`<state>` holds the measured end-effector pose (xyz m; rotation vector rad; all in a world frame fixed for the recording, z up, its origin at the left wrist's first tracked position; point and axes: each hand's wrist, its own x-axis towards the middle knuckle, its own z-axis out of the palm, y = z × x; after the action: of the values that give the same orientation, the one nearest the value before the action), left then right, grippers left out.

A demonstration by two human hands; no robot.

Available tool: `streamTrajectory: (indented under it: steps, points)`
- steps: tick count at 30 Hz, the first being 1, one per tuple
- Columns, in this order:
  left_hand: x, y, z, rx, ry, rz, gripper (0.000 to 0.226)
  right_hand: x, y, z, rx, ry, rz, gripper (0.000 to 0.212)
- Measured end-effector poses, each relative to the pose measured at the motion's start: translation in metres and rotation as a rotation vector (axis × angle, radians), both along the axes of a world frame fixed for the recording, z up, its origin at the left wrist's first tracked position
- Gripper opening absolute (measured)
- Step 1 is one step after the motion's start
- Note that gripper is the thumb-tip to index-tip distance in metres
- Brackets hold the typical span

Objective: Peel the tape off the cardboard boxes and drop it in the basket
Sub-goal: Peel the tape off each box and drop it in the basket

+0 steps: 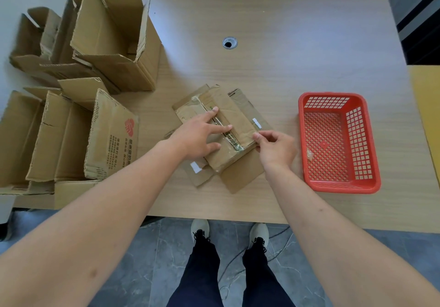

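Note:
A small flattened cardboard box (234, 113) lies in the middle of the table, flaps spread, with clear tape (226, 131) along its centre seam. My left hand (197, 134) presses flat on the box, fingers straight and spread over the seam. At the box's right edge, my right hand (273, 147) pinches a bit of the tape between thumb and forefinger. The red plastic basket (333, 188) sits to the right of the box. A small crumpled piece of clear tape (309, 155) lies on its floor.
Several opened cardboard boxes (107, 37) are piled at the table's left side, one with a red logo (112, 137) near the front. A round cable hole (229, 43) is in the tabletop behind the box. The table's front edge runs just above my shoes.

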<state>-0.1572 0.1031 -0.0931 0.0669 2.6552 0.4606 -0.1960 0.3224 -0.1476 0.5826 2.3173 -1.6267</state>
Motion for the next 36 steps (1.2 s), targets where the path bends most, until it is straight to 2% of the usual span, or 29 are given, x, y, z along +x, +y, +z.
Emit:
streamTrajectory:
  steps: [3, 6, 10, 12, 15, 18, 21, 25, 30, 36]
  points:
    - [0.003, -0.006, 0.001, -0.065, -0.044, -0.075, 0.065, 0.001, 0.001, 0.010, 0.170, 0.165, 0.138, 0.011]
    - [0.002, -0.004, -0.003, -0.094, -0.052, -0.088, 0.064, 0.021, 0.006, 0.024, 0.360, 0.447, 0.426, 0.020]
    - [-0.002, -0.004, -0.007, -0.074, -0.064, -0.073, 0.064, 0.050, 0.014, 0.027, 0.491, 0.839, 0.896, 0.025]
    - [-0.003, -0.003, -0.010, -0.069, -0.057, -0.065, 0.063, 0.061, 0.009, 0.021, 0.534, 0.935, 0.992, 0.022]
    - [-0.001, -0.003, -0.017, -0.045, -0.050, -0.035, 0.063, 0.069, -0.004, 0.012, 0.554, 1.028, 0.873, 0.011]
    - [0.000, -0.003, -0.022, -0.019, -0.044, -0.003, 0.062, 0.073, -0.009, 0.004, 0.501, 1.074, 0.764, 0.015]
    - [0.001, -0.001, -0.023, -0.020, -0.037, 0.009, 0.063, 0.078, -0.004, 0.001, 0.414, 1.020, 0.783, 0.013]
    - [0.002, 0.002, -0.022, -0.020, -0.044, 0.022, 0.063, 0.078, -0.005, 0.006, 0.427, 0.967, 0.799, 0.010]
    - [0.002, 0.004, -0.020, -0.004, -0.052, 0.033, 0.063, 0.073, -0.001, 0.011, 0.441, 1.060, 0.846, 0.013]
    - [0.001, 0.004, -0.018, -0.010, -0.082, 0.029, 0.063, 0.068, -0.003, 0.015, 0.571, 1.123, 0.836, 0.019]
